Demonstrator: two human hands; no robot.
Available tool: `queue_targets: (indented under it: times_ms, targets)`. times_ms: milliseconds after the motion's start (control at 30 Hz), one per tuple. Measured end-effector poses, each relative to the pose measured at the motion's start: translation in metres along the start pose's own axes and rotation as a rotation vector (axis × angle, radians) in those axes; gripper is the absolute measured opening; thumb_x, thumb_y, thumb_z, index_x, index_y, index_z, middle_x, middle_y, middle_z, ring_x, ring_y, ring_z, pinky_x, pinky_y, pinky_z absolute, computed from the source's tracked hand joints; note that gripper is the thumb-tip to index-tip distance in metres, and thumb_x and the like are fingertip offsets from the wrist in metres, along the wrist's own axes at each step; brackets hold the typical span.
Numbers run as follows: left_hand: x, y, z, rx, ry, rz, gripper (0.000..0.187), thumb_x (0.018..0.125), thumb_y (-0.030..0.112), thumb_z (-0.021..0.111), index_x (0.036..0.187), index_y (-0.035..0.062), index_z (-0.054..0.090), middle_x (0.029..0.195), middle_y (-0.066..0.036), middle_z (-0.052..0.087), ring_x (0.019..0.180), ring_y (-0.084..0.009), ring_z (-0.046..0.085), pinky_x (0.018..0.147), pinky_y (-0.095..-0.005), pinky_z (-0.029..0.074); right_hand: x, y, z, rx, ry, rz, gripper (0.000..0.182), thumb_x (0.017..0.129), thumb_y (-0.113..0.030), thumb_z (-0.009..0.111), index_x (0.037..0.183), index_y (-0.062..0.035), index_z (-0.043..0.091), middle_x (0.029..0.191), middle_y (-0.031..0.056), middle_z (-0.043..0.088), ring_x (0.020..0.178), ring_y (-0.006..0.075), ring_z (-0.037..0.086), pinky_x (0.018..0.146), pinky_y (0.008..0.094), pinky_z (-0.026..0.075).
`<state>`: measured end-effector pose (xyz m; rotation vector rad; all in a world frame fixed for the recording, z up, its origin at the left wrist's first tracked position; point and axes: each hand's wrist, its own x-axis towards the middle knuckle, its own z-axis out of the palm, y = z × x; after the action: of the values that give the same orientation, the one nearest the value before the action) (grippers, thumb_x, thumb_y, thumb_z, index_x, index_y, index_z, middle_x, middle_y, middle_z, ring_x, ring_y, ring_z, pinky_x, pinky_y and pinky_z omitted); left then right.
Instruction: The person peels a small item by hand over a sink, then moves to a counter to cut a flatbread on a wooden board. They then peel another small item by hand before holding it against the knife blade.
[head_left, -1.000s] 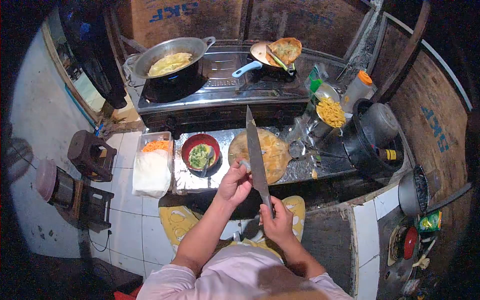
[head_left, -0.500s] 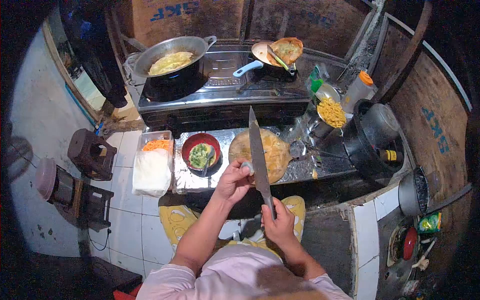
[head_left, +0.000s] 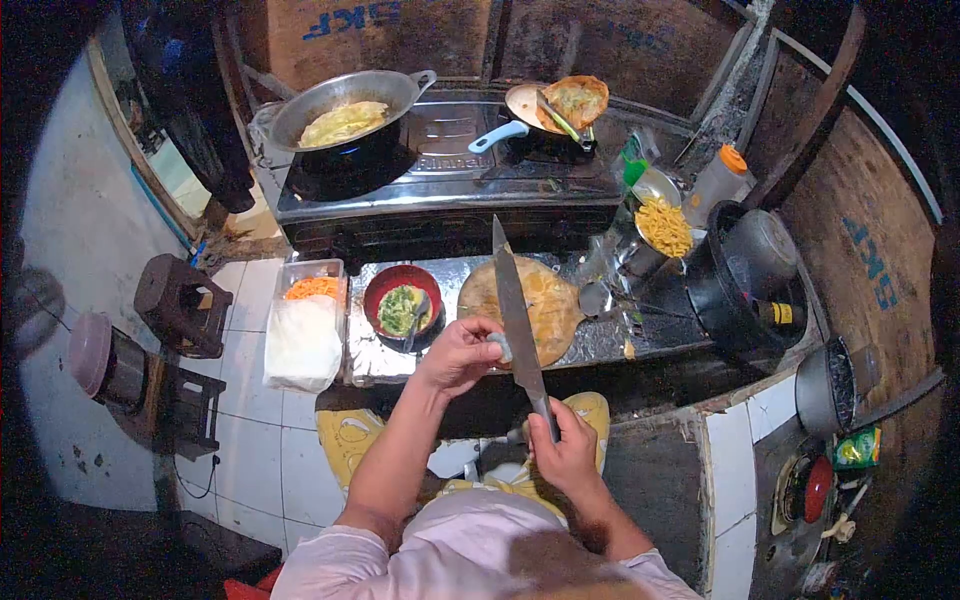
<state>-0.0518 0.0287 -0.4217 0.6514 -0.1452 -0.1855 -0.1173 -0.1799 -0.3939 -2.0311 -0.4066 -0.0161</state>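
Note:
My right hand [head_left: 566, 450] grips the handle of a large kitchen knife [head_left: 515, 310], its blade pointing away from me and up. Pinched in my left hand [head_left: 462, 355] is a small pale grey-green piece [head_left: 504, 347], close beside the blade; its kind cannot be made out. Below the knife lies a round wooden cutting board [head_left: 550, 325] with a handle to the right. Left of the board stands a red bowl [head_left: 376, 292] of chopped greens in a yellowish mix, with a spoon in it.
On the stove [head_left: 440, 185], a wok [head_left: 285, 112] holds a frying omelette, and a pan [head_left: 500, 135] with a blue handle sits at right. A plastic box [head_left: 275, 310] with shredded orange food stands left. Yellow pasta-like pieces [head_left: 662, 228] and a dark pot [head_left: 705, 285] are at right.
My left hand has shifted slightly, with the small piece a little lower and closer along the blade. The knife has moved slightly, its tip a bit to the left.

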Motion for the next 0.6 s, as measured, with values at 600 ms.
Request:
queue_targets:
  times_ms: [600]
  targets:
    - [0.004, -0.022, 0.031, -0.291, 0.089, 0.072, 0.044, 0.075, 0.021, 0.073, 0.111, 0.0057, 0.055, 0.103, -0.007, 0.063, 0.098, -0.0206, 0.059, 0.091, -0.0403, 0.045, -0.004, -0.003, 0.008, 0.015, 0.072, -0.028, 0.025, 0.083, -0.011, 0.061, 0.103, 0.0010, 0.056, 0.081, 0.0180, 0.061, 0.070, 0.0315, 0.062, 0.061, 0.0376, 0.049]
